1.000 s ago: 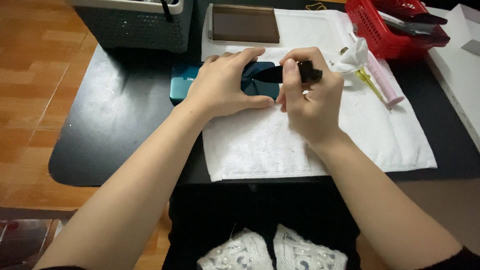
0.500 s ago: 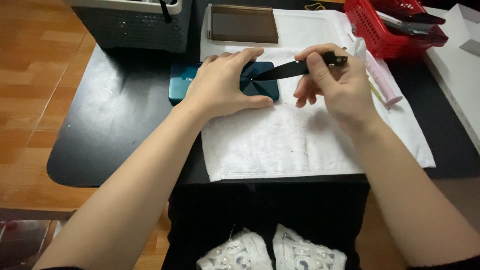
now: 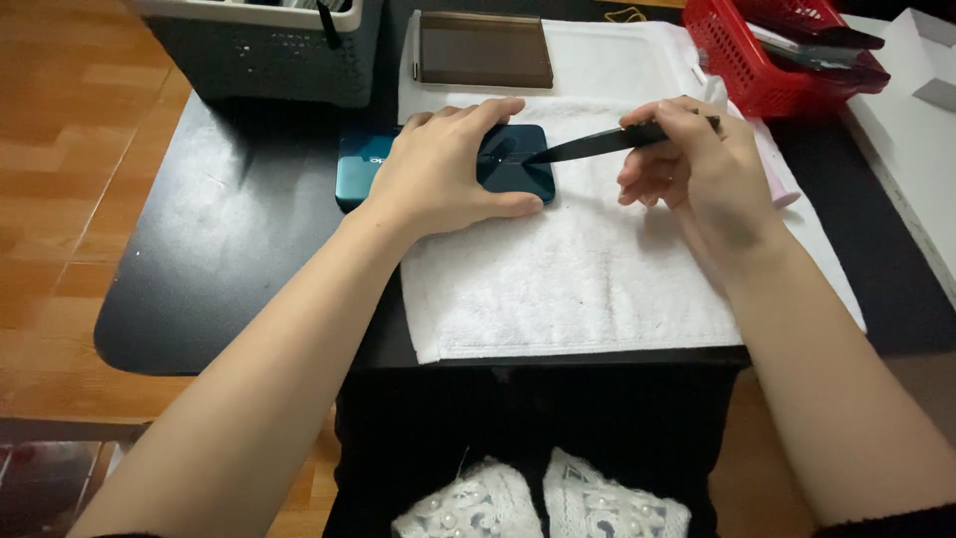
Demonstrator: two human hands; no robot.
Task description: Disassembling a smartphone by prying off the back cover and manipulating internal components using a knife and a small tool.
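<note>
Head view: a black worktop [image 3: 199, 259] carries a white towel [image 3: 588, 289]. A brown tray [image 3: 485, 50] lies at the towel's far edge, a grey crate [image 3: 269, 55] stands at far left, and a white box [image 3: 911, 110] lies at right. The left hand [image 3: 438, 174] lies flat on a teal phone [image 3: 513, 164], fingers spread over it and thumb along its near edge, hiding its middle; the phone sits half on the towel. The right hand [image 3: 697, 164] pinches a black tool [image 3: 597, 144] between thumb and forefinger, other fingers curled, its tip touching the phone. A red basket [image 3: 742, 75] at far right holds dark tools, too small to tell apart.
</note>
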